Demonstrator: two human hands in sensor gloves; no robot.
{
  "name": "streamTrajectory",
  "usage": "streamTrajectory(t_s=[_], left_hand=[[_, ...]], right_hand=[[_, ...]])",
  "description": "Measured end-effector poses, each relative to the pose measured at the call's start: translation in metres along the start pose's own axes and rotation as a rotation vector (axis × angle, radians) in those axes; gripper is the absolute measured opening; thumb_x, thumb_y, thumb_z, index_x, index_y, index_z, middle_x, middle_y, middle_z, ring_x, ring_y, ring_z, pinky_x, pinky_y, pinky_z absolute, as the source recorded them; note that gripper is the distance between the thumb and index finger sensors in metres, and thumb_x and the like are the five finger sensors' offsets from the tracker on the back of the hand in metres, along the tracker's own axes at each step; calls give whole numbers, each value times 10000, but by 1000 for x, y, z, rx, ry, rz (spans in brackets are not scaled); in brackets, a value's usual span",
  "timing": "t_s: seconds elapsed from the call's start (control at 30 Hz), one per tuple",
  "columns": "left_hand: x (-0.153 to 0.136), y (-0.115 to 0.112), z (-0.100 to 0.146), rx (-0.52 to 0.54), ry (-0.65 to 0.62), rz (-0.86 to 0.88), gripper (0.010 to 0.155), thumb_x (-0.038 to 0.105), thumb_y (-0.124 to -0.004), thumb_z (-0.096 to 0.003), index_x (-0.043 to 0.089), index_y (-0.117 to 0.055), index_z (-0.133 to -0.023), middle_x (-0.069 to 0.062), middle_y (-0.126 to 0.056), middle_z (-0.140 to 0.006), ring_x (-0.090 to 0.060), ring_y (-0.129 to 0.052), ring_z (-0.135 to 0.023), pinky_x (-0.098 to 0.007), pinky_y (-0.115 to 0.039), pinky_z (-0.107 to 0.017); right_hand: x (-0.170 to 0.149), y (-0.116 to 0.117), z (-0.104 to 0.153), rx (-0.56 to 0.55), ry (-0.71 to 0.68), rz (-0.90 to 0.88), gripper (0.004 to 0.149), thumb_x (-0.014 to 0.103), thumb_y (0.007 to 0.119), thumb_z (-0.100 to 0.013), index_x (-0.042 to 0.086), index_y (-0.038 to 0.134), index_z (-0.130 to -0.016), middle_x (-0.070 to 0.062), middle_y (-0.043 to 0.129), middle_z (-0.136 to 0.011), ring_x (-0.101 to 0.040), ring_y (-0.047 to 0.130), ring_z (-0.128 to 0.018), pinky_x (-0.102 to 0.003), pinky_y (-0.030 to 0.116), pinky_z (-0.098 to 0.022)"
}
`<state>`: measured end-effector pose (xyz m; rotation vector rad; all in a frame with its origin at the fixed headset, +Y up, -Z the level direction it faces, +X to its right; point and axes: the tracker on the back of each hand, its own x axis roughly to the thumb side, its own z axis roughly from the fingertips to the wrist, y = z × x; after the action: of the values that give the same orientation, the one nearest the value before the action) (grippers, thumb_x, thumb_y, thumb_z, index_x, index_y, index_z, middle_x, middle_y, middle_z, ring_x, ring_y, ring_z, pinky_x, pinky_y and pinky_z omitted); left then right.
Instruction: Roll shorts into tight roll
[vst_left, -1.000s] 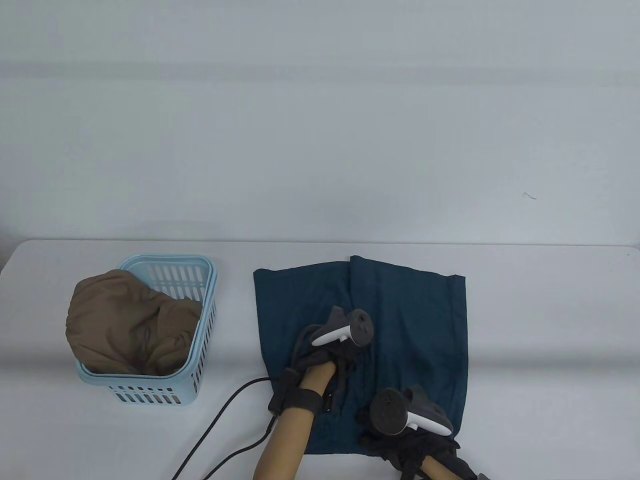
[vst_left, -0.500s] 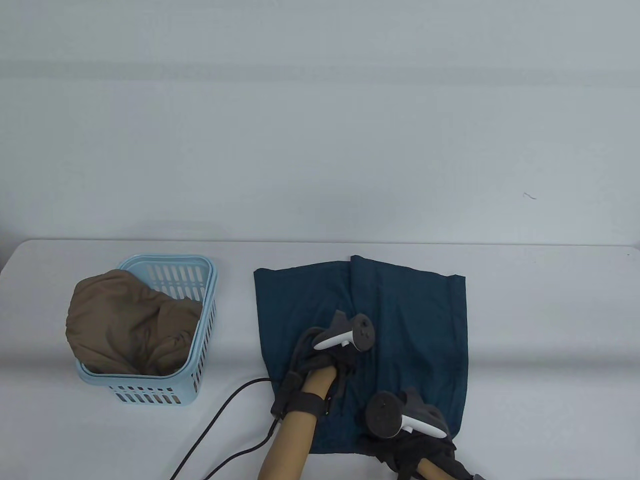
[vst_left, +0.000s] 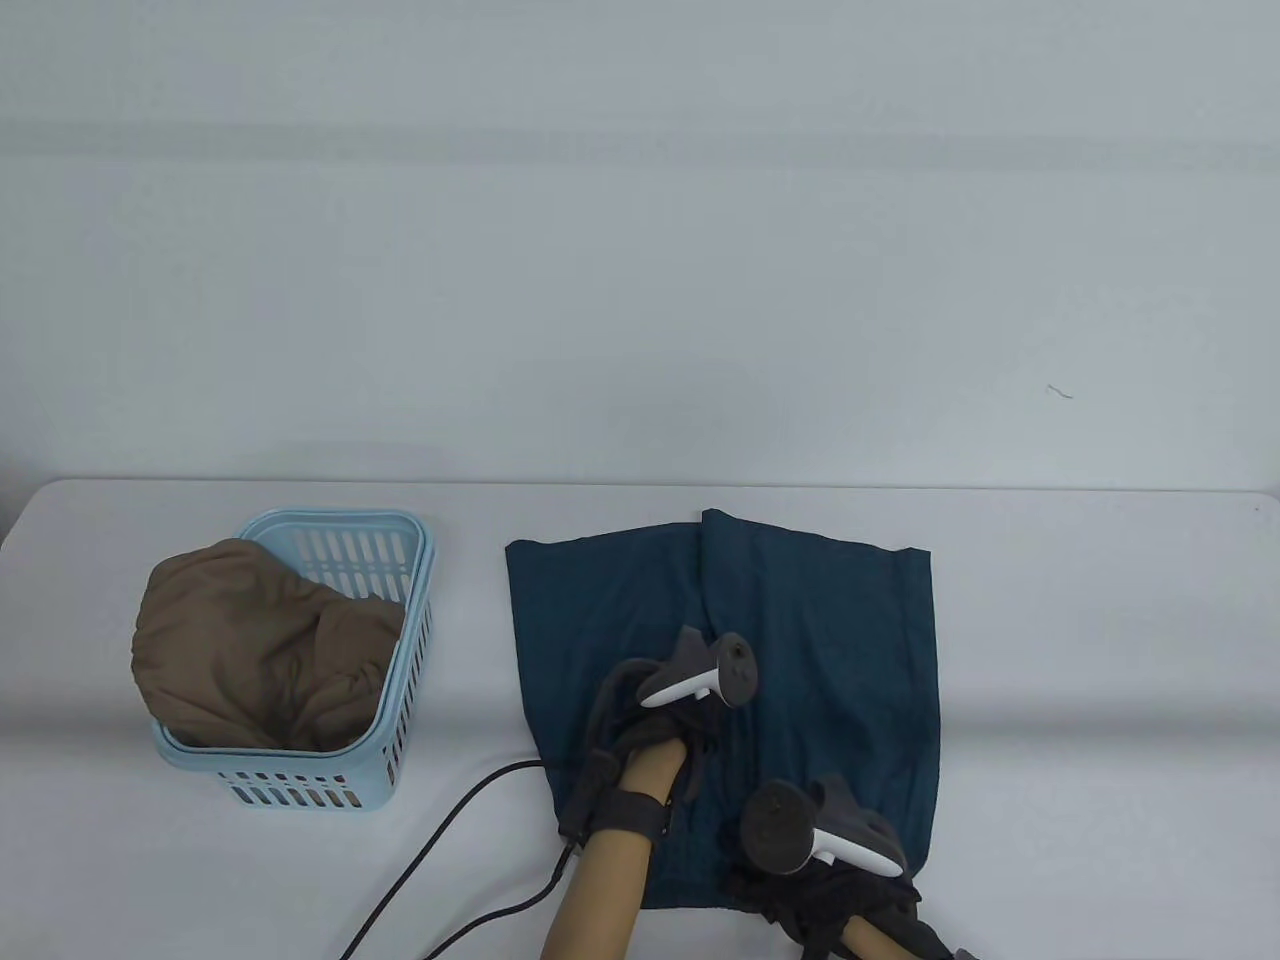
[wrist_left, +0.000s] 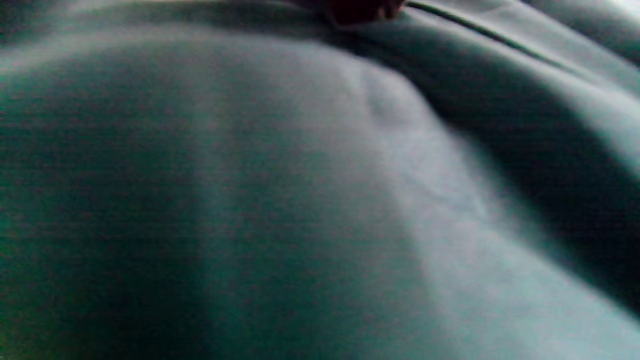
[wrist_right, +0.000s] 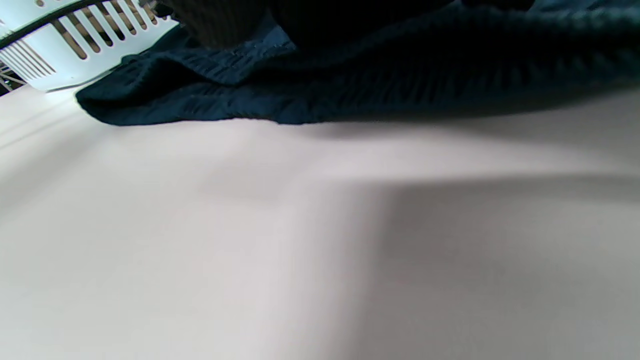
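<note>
Shorts (vst_left: 800, 620) lie flat on the worktop (vst_left: 1080, 620) right of the basket (vst_left: 400, 640); both hands rest on them, fingers hidden, grip unclear; uneven pressure could skew a loose roll

One overhead view, two close wrist views.
Overhead looks down across table (vst_left: 1050, 620); wrist cameras skim shorts (vst_left: 820, 640) (wrist_left: 300, 200) (wrist_right: 350, 75), shared by all.

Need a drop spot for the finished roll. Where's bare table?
Bare: right of the shorts out to the table edge; the strip behind them; the gap between the basket and the shorts. Crowded: near edge, with cable, left hand, right hand.
</note>
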<state>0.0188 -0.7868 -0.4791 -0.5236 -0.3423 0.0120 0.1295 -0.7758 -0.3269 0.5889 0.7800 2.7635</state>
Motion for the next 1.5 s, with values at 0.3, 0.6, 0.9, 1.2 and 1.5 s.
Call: streamTrajectory(t_s=[0.3,0.6,0.9,1.2,1.5], left_hand=[[2,0,2,2,25,-28,555,261,-593,-565,272,-331,-1053,-109,-250,-1148,-430,-337,-1060,-697,-293,-713],[7,-2,5,13,63,-67,564,284,-586,-569,249,-311,-1059,-129,-259,-1143,-436,-361,-1051,-706,-282,-707],[16,-4,7,16,80,-196,565,304,-551,-573,205,-289,-1064,-167,-251,-1147,-476,-212,-1060,-707,-216,-702],[15,-6,6,27,52,-169,569,307,-551,-571,170,-299,-1063,-178,-268,-1148,-463,-389,-1068,-698,-371,-720],[7,1,6,12,32,-133,569,333,-590,-566,207,-337,-1060,-154,-301,-1140,-439,-423,-1047,-666,-415,-728]], right_hand=[[-1,-2,1,-12,30,16,581,381,594,-557,118,493,-1065,-159,410,-1126,-426,414,-1030,-646,413,-717],[-6,-7,4,-12,91,48,575,377,594,-558,101,516,-1056,-176,445,-1112,-436,468,-1012,-662,402,-712],[-13,-13,4,-23,161,58,556,373,592,-561,97,555,-1042,-175,488,-1104,-440,510,-1006,-683,388,-707],[-11,-14,6,-38,193,98,557,375,592,-560,87,567,-1036,-187,507,-1096,-453,526,-999,-685,391,-706],[-5,-5,6,14,147,109,631,412,573,-552,141,405,-1097,-300,383,-1096,-547,434,-992,-704,388,-697]])
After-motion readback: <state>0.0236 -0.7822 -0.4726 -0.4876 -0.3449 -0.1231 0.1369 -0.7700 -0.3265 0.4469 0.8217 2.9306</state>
